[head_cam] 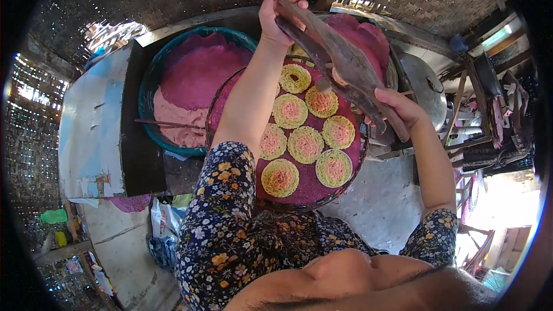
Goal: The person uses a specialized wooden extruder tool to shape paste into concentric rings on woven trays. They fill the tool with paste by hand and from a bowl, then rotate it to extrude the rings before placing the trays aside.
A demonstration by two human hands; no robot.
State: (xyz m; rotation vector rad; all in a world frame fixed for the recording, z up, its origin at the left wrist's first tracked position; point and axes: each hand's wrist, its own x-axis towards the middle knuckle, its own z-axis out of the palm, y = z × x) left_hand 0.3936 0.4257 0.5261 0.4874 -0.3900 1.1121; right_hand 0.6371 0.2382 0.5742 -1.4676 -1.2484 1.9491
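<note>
My left hand (276, 21) grips the far end of a two-armed wooden press (345, 60), its fingers behind the bars. My right hand (402, 108) holds the near ends of the arms, which are slightly spread. The press slants above a round tray (309, 196) covered in magenta material. Several noodle rounds lie there, with yellow-green rims and pink centres, such as one noodle round (280, 178). At the tray's far side, a yellow-green noodle ring (295, 78) shows a dark hole in its middle. Another round (334, 168) sits on a white disc or ring. My left forearm hides part of the tray.
Left of the tray stands a teal basin (144, 108) of pink dough (181, 116), partly under magenta sheeting (203, 73). A thin stick (168, 124) crosses its rim. More magenta sheeting (363, 39) lies behind the press. A metal lid (421, 86) stands right, beside wooden shelving (471, 95).
</note>
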